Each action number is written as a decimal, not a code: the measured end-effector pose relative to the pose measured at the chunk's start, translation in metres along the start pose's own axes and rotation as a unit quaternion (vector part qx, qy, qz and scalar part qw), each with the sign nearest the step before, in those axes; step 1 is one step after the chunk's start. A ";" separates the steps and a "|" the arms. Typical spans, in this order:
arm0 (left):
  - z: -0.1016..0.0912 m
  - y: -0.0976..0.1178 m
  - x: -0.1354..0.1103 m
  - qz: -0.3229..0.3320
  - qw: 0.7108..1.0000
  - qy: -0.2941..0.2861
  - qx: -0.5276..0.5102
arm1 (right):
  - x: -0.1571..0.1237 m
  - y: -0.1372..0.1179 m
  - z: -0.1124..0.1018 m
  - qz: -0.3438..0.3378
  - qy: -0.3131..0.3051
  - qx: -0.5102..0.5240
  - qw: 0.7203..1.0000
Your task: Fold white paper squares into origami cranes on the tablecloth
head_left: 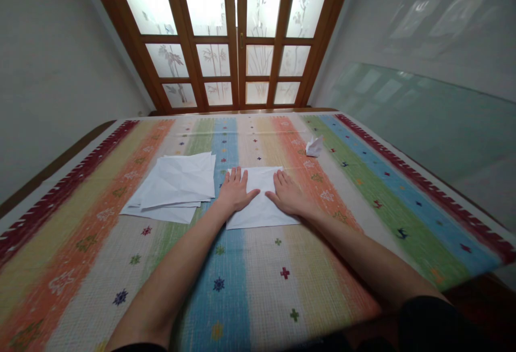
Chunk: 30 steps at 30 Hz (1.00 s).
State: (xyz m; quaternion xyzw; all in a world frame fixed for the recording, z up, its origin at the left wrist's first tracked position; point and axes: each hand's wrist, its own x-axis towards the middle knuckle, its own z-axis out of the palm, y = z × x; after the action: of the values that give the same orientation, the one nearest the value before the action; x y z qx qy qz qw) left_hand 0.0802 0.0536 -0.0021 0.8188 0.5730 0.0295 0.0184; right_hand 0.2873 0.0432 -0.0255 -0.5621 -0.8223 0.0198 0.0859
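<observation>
White sheet (262, 209) on striped tablecloth (262, 260); wooden doors (242, 24) beyond.

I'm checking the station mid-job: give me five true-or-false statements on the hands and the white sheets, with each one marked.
1. The left hand and right hand both rest on the white sheet. True.
2. The pile of sheets lies to the right of the right hand. False: it lies to the left of the left hand.
3. The thumbs are apart, with a gap between them. True.
4. The right hand grips the crumpled white piece. False: that piece lies apart, farther off on the tablecloth.
5. The tablecloth is plain white. False: it has stripes of several colours.
</observation>
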 end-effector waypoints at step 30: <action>-0.006 -0.008 -0.066 0.146 0.988 -0.050 0.021 | -0.102 0.013 -0.035 -0.237 0.045 -0.093 0.966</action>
State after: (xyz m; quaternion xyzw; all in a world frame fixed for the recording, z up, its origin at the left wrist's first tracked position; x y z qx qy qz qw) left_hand 0.0499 -0.0052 0.0012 0.8943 0.4461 -0.0215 0.0256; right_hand 0.3409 -0.0490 -0.0051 -0.3573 -0.9255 -0.1033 0.0721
